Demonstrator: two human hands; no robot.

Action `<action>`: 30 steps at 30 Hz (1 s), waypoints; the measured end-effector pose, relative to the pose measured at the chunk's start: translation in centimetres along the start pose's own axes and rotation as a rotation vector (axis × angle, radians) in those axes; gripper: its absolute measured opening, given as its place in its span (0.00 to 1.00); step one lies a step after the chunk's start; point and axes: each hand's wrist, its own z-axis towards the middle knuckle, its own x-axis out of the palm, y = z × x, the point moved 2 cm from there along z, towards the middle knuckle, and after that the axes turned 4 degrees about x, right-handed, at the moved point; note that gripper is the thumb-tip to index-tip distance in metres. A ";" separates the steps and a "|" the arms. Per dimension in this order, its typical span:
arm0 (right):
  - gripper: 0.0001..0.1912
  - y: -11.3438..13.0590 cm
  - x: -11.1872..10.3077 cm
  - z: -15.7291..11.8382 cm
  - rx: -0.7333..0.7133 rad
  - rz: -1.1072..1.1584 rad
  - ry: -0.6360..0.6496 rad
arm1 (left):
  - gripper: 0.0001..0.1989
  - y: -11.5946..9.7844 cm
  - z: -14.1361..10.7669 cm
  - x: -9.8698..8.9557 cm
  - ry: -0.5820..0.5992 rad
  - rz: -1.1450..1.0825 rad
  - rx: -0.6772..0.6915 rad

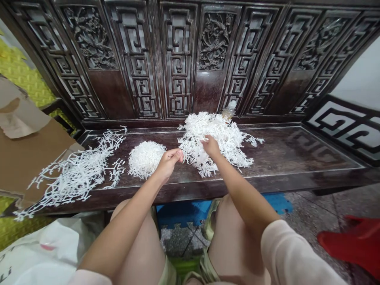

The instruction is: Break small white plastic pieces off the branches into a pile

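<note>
White plastic-looking sprigs (230, 138) lie in one large, loose pile right at the fingers of the right hand (211, 146), which are bent in among them; whether they have closed on a single piece is hidden. Just to its left, the left hand (170, 159) is pinched, thumb brought against the curled fingers beside the pile's near left edge; anything held between them is too small to make out.

Two hands are at work, with three main gatherings of white pieces around them, the single pieces too tangled to count. Immediately left of the left hand sits one compact, rounded heap (145, 159) of short white bits. Farther left is one long tangle of branching white stems (78, 172), partly over one sheet of brown cardboard (37, 160), with one smaller clump (116, 172) at its right side.

Behind the pile, beyond the right hand, stands one clear bottle (229, 109) with a pale cap. Under all three gatherings runs one dark wooden bench seat (285, 152); its backrest (212, 89), past the hands, shows three floral carvings. Nearer the wearer than the tangle is one white bag (44, 245); far right of the right hand, one red object (353, 241).
</note>
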 end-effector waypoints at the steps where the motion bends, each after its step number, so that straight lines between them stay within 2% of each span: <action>1: 0.20 -0.6 -0.4 0.4 0.019 -0.003 0.004 | 0.18 -0.1 0.0 -0.4 -0.030 -0.038 -0.027; 4: 0.21 -1.4 -0.7 0.6 0.029 0.025 0.094 | 0.15 0.8 0.6 -1.9 -0.050 -0.138 -0.146; 8: 0.21 -0.4 0.2 -0.7 -0.010 0.121 0.219 | 0.13 2.6 1.5 -3.6 -0.044 -0.168 -0.271; 13: 0.19 0.5 0.4 -1.3 -0.064 0.097 0.224 | 0.15 4.4 2.0 -5.2 -0.047 -0.046 -0.309; 18: 0.17 0.5 0.0 -1.2 -0.029 0.020 0.224 | 0.14 6.4 2.2 -7.2 -0.187 0.119 -0.393; 23: 0.18 0.7 -0.3 -1.4 -0.012 -0.016 0.230 | 0.11 8.3 2.4 -9.0 -0.271 0.307 -0.377; 26: 0.18 0.7 -0.3 -1.4 -0.022 -0.032 0.231 | 0.12 8.9 2.4 -9.4 -0.258 0.439 -0.358; 30: 0.18 0.4 -0.2 -1.4 -0.040 -0.010 0.230 | 0.16 8.5 2.2 -9.1 -0.209 0.636 -0.331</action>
